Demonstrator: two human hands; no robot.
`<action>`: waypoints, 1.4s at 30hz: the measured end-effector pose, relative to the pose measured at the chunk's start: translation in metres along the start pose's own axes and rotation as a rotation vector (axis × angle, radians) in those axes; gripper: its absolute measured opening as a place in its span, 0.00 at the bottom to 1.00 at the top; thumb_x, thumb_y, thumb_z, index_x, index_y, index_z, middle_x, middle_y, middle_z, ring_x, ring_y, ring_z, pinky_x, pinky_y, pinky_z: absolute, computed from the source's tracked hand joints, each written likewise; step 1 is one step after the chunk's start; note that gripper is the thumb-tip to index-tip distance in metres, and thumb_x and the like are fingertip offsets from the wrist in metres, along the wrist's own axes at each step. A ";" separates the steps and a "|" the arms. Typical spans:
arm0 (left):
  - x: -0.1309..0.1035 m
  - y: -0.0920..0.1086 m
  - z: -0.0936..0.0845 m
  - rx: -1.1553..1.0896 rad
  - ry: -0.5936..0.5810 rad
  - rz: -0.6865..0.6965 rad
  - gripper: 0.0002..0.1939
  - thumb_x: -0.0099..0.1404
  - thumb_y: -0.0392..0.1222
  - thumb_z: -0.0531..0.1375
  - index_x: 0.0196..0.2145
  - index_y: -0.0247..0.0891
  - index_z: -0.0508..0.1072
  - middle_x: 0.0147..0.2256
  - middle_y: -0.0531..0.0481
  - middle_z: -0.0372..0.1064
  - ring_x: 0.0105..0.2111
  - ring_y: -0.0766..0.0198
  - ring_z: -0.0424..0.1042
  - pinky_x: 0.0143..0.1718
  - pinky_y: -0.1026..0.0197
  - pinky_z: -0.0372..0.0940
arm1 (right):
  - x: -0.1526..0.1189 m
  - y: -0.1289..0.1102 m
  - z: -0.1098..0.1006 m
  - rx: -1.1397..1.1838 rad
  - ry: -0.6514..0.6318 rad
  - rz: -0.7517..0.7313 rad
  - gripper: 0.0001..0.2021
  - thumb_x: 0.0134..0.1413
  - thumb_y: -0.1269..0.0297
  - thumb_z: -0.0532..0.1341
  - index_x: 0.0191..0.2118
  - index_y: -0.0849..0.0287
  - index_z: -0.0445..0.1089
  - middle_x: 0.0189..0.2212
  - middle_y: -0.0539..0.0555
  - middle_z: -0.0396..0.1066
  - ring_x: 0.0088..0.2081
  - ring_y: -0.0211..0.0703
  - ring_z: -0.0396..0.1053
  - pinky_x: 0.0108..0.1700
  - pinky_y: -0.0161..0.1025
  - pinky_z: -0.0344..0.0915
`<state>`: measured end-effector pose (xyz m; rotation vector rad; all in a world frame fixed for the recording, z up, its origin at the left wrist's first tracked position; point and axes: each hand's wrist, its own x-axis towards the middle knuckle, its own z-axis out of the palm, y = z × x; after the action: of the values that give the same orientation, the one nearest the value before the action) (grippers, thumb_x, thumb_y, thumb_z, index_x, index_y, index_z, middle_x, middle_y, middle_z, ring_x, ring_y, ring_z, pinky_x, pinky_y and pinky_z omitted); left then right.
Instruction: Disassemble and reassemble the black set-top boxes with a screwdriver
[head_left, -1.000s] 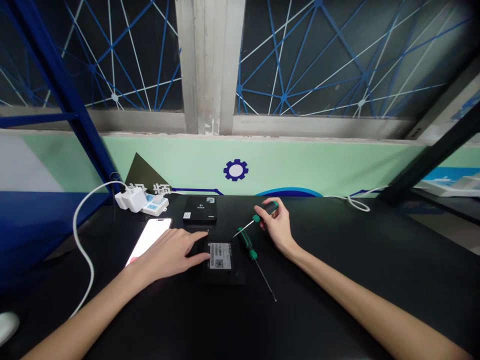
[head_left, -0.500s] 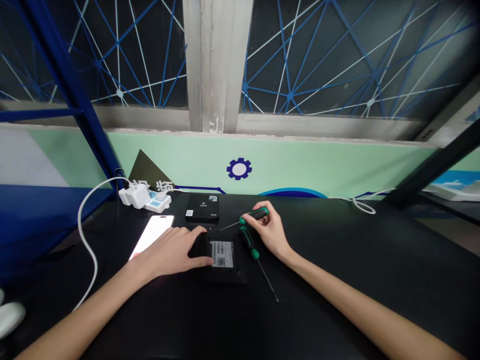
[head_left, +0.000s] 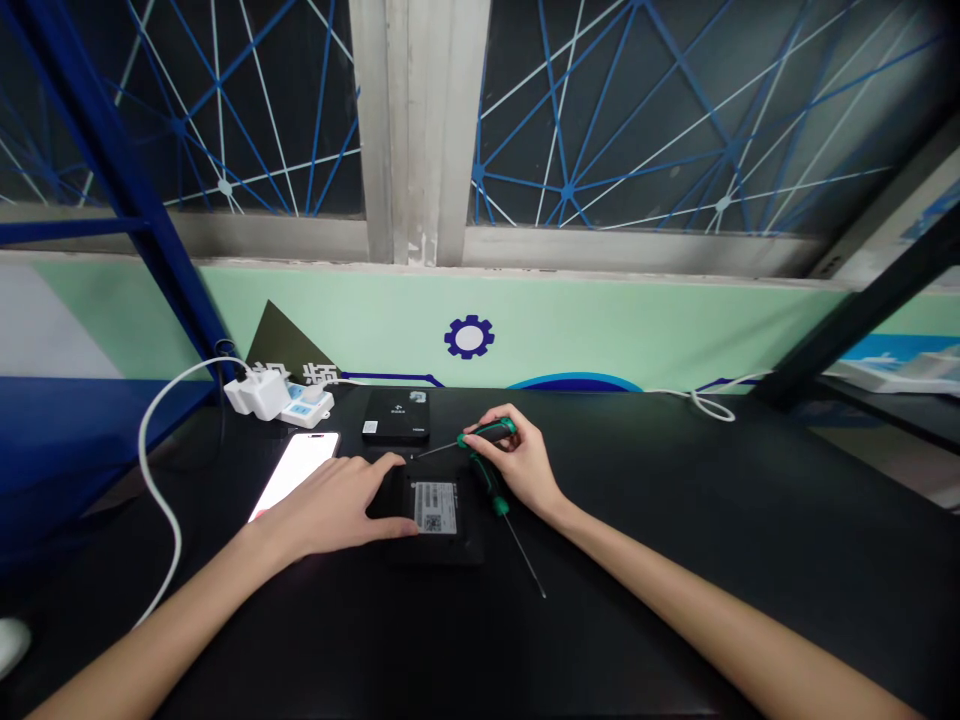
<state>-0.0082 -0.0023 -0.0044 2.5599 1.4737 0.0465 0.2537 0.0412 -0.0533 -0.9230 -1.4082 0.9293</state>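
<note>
Right hand (head_left: 525, 465), fingers closed, grips a green-and-black, steel-shafted screwdriver (head_left: 493, 430). Left hand (head_left: 330, 505), thumb and forefinger spread, touches a flat black white-labelled box (head_left: 436, 510) lying short of the black table's (head_left: 660, 460) far edge.

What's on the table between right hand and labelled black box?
A green-and-black screwdriver lies between the right hand and labelled black box, per the head view.

The place looks like a workshop or office: a screwdriver (head_left: 500, 506) and a power strip (head_left: 308, 407) lie on the black desk (head_left: 660, 470), a blue frame (head_left: 131, 205) stands at its left, and a gear-printed wall (head_left: 600, 325) rises behind it.
</note>
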 end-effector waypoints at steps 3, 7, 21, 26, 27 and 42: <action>0.001 -0.001 0.002 -0.007 -0.003 -0.003 0.42 0.62 0.76 0.51 0.61 0.42 0.65 0.29 0.50 0.70 0.28 0.53 0.71 0.27 0.60 0.54 | 0.000 0.000 0.000 -0.011 -0.002 -0.006 0.19 0.45 0.51 0.73 0.35 0.55 0.67 0.34 0.55 0.78 0.40 0.52 0.77 0.41 0.42 0.71; 0.001 -0.003 0.003 -0.021 -0.005 -0.006 0.43 0.61 0.76 0.51 0.61 0.42 0.65 0.27 0.51 0.69 0.28 0.53 0.70 0.27 0.60 0.55 | 0.001 0.000 0.000 0.005 0.021 -0.001 0.19 0.45 0.52 0.74 0.35 0.55 0.67 0.33 0.53 0.77 0.37 0.48 0.76 0.38 0.40 0.70; 0.000 0.000 -0.002 -0.025 -0.013 -0.020 0.42 0.62 0.75 0.51 0.61 0.41 0.65 0.26 0.52 0.68 0.27 0.54 0.70 0.26 0.60 0.54 | 0.003 -0.002 -0.004 0.023 0.158 0.083 0.21 0.42 0.50 0.74 0.34 0.55 0.66 0.21 0.44 0.63 0.22 0.36 0.62 0.24 0.34 0.57; -0.001 0.000 -0.002 -0.051 -0.016 0.009 0.41 0.63 0.73 0.53 0.63 0.43 0.62 0.26 0.55 0.67 0.26 0.57 0.69 0.25 0.61 0.53 | 0.006 0.000 -0.011 0.096 0.196 0.138 0.23 0.41 0.49 0.74 0.36 0.56 0.67 0.23 0.46 0.69 0.23 0.38 0.67 0.27 0.35 0.63; -0.001 0.000 -0.002 -0.064 -0.015 0.018 0.40 0.63 0.72 0.53 0.64 0.44 0.62 0.26 0.55 0.67 0.26 0.58 0.69 0.25 0.61 0.53 | 0.006 0.001 -0.012 0.101 0.201 0.146 0.22 0.41 0.49 0.74 0.36 0.56 0.67 0.23 0.46 0.69 0.22 0.37 0.65 0.26 0.34 0.62; 0.001 -0.002 -0.001 -0.135 -0.042 0.035 0.38 0.65 0.69 0.53 0.64 0.43 0.62 0.25 0.56 0.67 0.25 0.60 0.69 0.24 0.62 0.53 | 0.000 -0.012 -0.011 0.018 0.012 0.163 0.17 0.43 0.52 0.71 0.30 0.56 0.66 0.18 0.44 0.63 0.18 0.33 0.52 0.20 0.33 0.48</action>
<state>-0.0093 -0.0009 -0.0038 2.4643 1.3620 0.0927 0.2648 0.0369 -0.0421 -1.0403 -1.3266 1.0541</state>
